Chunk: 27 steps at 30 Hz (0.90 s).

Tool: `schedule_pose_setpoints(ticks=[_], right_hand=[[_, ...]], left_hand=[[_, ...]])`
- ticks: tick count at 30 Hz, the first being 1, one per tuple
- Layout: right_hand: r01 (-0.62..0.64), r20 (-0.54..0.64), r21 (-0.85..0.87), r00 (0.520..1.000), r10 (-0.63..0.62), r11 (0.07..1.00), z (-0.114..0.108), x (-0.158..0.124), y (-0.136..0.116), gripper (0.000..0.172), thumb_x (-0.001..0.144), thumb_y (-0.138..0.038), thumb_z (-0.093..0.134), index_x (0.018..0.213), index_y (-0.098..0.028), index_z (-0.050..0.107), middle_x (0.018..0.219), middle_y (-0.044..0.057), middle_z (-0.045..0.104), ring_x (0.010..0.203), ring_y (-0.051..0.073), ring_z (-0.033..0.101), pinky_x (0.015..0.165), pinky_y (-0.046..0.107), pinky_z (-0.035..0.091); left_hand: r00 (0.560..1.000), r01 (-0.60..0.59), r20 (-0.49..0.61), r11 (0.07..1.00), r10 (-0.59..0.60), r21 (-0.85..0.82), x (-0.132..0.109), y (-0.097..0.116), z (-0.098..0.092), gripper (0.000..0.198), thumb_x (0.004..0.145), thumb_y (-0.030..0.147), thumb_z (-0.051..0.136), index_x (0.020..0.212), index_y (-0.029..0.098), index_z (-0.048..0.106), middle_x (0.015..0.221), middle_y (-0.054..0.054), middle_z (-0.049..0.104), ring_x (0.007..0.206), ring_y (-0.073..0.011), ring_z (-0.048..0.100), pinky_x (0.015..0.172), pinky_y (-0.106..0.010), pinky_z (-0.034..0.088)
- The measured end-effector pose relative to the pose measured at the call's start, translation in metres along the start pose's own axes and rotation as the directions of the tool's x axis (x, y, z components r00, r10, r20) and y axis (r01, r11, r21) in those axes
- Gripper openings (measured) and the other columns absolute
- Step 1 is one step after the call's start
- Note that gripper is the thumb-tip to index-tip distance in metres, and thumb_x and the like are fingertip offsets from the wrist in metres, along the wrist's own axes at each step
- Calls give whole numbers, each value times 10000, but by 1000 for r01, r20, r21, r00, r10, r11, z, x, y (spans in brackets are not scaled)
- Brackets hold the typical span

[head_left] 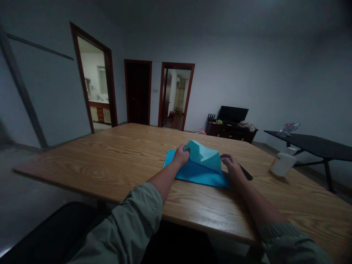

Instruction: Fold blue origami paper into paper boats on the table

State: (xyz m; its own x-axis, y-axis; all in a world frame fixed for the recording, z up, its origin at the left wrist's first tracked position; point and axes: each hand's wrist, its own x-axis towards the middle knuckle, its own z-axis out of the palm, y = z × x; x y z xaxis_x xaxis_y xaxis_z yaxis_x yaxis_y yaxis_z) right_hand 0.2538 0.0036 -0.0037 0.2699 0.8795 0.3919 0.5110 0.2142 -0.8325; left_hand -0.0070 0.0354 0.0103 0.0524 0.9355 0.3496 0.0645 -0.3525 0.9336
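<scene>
A sheet of light blue paper (205, 154), creased and partly raised, stands over a brighter blue sheet (199, 175) lying flat on the table. I cannot tell whether the two are one folded piece. My left hand (182, 155) is closed on the raised paper's left edge, its fingers partly behind it. At the right edge, my right hand (230, 163) has its fingers curled close to the paper. Something small and dark shows at those fingertips; what they pinch cannot be made out. Beside the right hand lies a flat dark object (246, 172), partly hidden by it.
The wooden table (123, 157) spreads around my hands. A whitish container (283, 164) stands on its right side. Farther right is a black table (316, 142) with a clear plastic item on it. A television (233, 114) on a dark cabinet (229, 131) stands by the wall.
</scene>
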Motion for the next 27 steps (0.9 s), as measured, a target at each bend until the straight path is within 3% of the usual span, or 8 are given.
schedule_pose_setpoints(ticks=[3, 6, 10, 13, 17, 20, 24, 27], right_hand=[[17, 76, 63, 997, -22, 998, 0, -7, -7, 528, 697, -457, 556, 1145, -180, 543, 1112, 121, 638, 1012, 267, 594, 802, 360, 458], [7, 179, 64, 984, -19, 998, 1, -14, -13, 550, 698, -474, 601, 1174, -205, 545, 1154, 125, 630, 1013, 263, 600, 747, 344, 474], [-22, 281, 45, 960, 8, 999, 0, -15, -12, 607, 718, -517, 621, 1252, -250, 512, 1201, 112, 618, 1010, 260, 611, 718, 335, 497], [-32, 333, 25, 943, 21, 999, -1, -13, -8, 662, 685, -506, 680, 1268, -235, 520, 1176, 110, 639, 1029, 273, 616, 775, 349, 515], [-73, 383, -120, 917, 114, 990, 8, -12, -13, 573, 646, -485, 725, 1132, -192, 650, 1032, 94, 703, 913, 291, 658, 754, 350, 531], [6, 479, -241, 870, 113, 971, 25, -6, -20, 417, 688, -507, 664, 928, -172, 724, 881, 66, 725, 814, 277, 663, 706, 338, 523], [81, 402, -328, 914, 61, 941, 41, 13, -22, 393, 690, -510, 626, 856, -167, 724, 794, 52, 713, 748, 254, 653, 655, 316, 502], [51, 259, -286, 966, 26, 957, 41, 26, -20, 403, 689, -520, 624, 883, -178, 712, 770, 67, 699, 708, 253, 646, 640, 339, 499]], left_hand=[[979, 191, -20, 939, -205, -286, 4, 1, -2, 223, 832, 189, 474, 1044, 174, 540, 888, -37, 609, 550, -90, 557, 567, -271, 542], [957, 264, 11, 859, -289, -439, 1, 4, -9, 259, 831, 185, 492, 1090, 180, 504, 842, -26, 579, 511, -74, 539, 568, -289, 557], [946, 300, 51, 806, -320, -510, -6, 10, -18, 292, 830, 170, 501, 1121, 172, 474, 795, -20, 562, 500, -75, 546, 557, -277, 555], [938, 321, 65, 779, -341, -539, -9, 14, -20, 312, 833, 162, 500, 1142, 177, 457, 771, -8, 542, 504, -71, 541, 564, -270, 556], [933, 353, 148, 757, -328, -550, -12, 20, -23, 324, 823, 156, 520, 1141, 176, 458, 796, -15, 551, 532, -68, 545, 583, -269, 560], [936, 351, 212, 773, -281, -529, -8, 23, -37, 346, 816, 177, 547, 1151, 177, 463, 827, -24, 567, 530, -75, 553, 567, -278, 557], [955, 296, 132, 845, -265, -445, 5, 16, -73, 379, 822, 230, 573, 1181, 179, 464, 855, -23, 568, 504, -62, 525, 528, -261, 539], [935, 355, 132, 871, -329, -339, 13, 6, -100, 382, 826, 240, 571, 1188, 184, 462, 825, -8, 565, 486, -59, 508, 500, -237, 516]])
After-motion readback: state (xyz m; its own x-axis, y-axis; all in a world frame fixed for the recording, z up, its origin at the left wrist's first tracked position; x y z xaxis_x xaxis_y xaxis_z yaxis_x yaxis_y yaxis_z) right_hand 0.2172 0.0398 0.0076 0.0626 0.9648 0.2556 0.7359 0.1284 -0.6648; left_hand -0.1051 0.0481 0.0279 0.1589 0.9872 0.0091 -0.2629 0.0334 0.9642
